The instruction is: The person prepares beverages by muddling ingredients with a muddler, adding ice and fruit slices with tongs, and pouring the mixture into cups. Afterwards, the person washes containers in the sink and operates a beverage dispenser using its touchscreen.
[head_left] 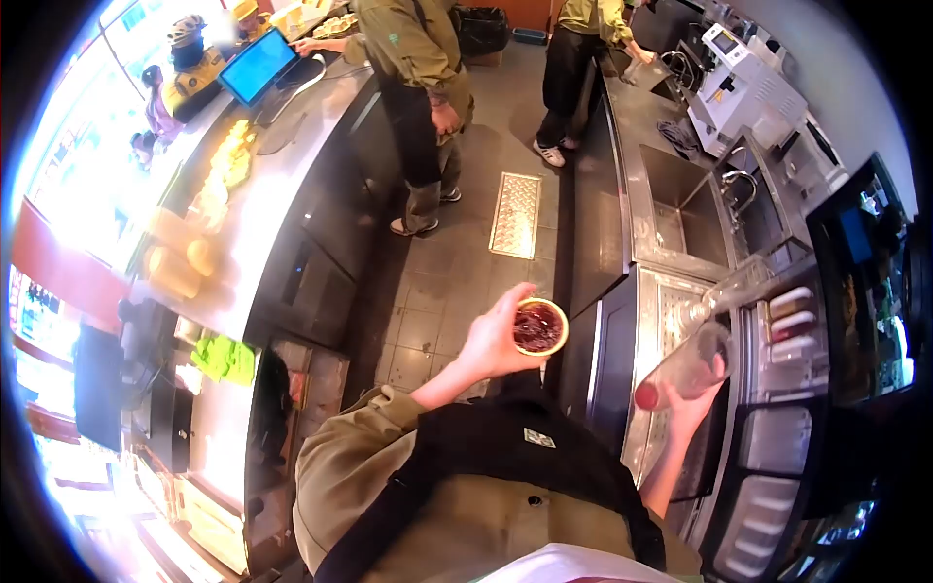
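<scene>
My left hand (pixel 491 337) is wrapped around a cup (pixel 540 328) with a pale yellow rim, held upright over the aisle in front of my apron. Dark red contents with a glossy surface fill much of what shows inside it. On the right, my right hand (pixel 693 406) grips a clear plastic shaker cup (pixel 686 365) that is tilted, with some red at its lower left end. The shaker is above the metal counter, beside the steel drain tray (pixel 653 335). Part of my right hand's fingers is hidden behind the shaker.
Beyond the drain tray are a sink (pixel 675 199) with a tap (pixel 741 189) and a white machine (pixel 743 87). Lidded ingredient containers (pixel 777 437) line the right. A long counter (pixel 292 209) runs left. Two co-workers (pixel 413 58) stand along the aisle (pixel 428 282).
</scene>
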`<action>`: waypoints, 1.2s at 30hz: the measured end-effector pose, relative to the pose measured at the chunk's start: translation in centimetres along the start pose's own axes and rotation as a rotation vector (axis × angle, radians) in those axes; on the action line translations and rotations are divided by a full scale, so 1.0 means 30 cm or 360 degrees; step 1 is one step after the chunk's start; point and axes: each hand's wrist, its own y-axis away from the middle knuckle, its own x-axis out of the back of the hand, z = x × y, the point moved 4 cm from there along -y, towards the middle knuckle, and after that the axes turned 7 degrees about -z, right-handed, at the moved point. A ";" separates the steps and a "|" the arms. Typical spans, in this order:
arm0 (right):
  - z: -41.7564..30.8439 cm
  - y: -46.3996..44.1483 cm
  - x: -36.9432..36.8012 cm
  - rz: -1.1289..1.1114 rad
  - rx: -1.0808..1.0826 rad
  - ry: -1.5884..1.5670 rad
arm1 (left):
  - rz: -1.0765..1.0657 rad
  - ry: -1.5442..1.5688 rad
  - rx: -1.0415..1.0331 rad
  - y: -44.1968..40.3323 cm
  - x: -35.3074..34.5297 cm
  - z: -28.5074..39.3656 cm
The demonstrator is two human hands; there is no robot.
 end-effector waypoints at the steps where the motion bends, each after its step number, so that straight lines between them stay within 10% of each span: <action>1: 0.068 -0.129 -0.015 0.0046 0.0064 -0.0089 | 0.0037 -0.0013 0.0045 -0.071 0.019 -0.027; 7: 0.276 -0.951 -0.164 0.0296 0.0405 -0.0428 | 0.0349 -0.0123 0.0170 -0.526 0.094 -0.147; 17: 0.937 -1.729 -0.440 0.0909 -0.0873 0.0804 | 0.0556 -0.0153 0.0189 -1.248 0.217 -0.224; 36: 1.323 -2.291 -1.184 -0.0263 -0.0984 0.1081 | 0.0544 -0.0035 0.0085 -2.632 0.666 -0.677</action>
